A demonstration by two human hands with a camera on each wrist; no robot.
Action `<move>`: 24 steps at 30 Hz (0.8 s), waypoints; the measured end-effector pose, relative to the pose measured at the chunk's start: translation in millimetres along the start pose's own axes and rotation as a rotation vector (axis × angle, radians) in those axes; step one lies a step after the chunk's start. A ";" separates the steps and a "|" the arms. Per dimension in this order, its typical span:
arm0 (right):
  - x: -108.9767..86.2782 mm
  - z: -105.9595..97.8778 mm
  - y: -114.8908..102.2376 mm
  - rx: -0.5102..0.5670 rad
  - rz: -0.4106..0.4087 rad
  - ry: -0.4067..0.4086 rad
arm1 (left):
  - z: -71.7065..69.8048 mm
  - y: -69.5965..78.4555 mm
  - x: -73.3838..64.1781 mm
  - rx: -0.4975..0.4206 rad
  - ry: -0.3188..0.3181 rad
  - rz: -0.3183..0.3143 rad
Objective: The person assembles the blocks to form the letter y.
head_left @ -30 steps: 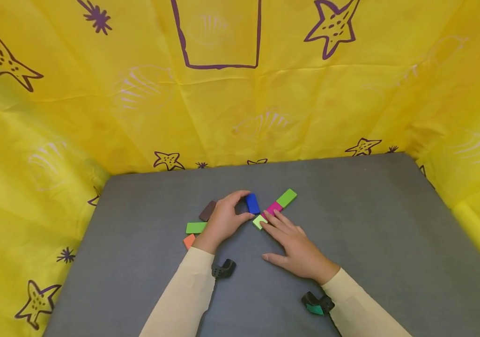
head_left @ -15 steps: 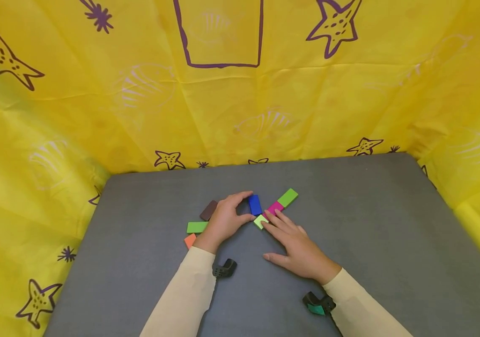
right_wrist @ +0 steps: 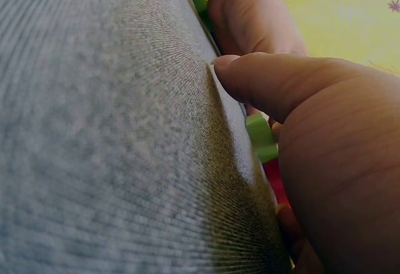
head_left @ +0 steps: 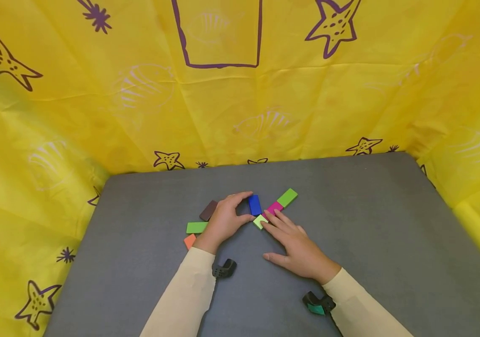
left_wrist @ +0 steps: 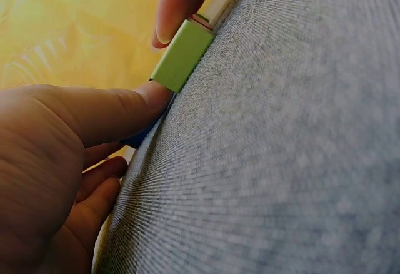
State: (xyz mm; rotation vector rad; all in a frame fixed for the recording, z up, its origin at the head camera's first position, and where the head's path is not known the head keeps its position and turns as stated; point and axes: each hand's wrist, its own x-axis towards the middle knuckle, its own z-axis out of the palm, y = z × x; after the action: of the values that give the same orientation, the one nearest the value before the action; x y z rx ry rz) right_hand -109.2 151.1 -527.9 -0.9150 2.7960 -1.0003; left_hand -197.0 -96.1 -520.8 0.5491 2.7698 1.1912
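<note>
In the head view, my left hand (head_left: 225,217) holds a blue block (head_left: 254,205) between thumb and index finger, at its near and far ends. The blue block lies flat, its near end close to a small light-green block (head_left: 260,222). That block starts a slanting row with a magenta block (head_left: 273,208) and a longer green block (head_left: 287,198). Fingertips of my right hand (head_left: 300,248) rest on the magenta and light-green blocks, fingers fairly straight, thumb apart. The left wrist view shows my left thumb (left_wrist: 119,108) beside the light-green block (left_wrist: 183,55), with the blue block (left_wrist: 145,130) mostly hidden behind it.
Left of my left hand lie a dark brown block (head_left: 208,211), a green block (head_left: 196,228) and an orange block (head_left: 189,241), partly covered by that hand and wrist. The grey table (head_left: 370,234) meets a yellow patterned cloth (head_left: 223,117) at its back and sides.
Early on, the blue block shifted very slightly right with my left fingers. Over the last half second, both hands and the blocks have stayed practically still.
</note>
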 end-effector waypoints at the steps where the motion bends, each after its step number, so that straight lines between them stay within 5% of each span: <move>1: 0.0 0.1 0.0 -0.001 -0.001 0.000 | -0.1 0.1 -0.1 -0.001 0.001 0.000; 24: -0.2 2.1 1.3 0.003 -0.003 0.007 | -2.9 0.0 -1.0 -0.029 -0.023 0.047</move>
State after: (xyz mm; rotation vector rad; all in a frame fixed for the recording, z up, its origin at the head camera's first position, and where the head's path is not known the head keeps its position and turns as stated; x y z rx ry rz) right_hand -109.3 150.8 -530.4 -0.9181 2.7985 -1.0104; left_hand -196.7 -98.4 -518.8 0.6242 2.7311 1.2239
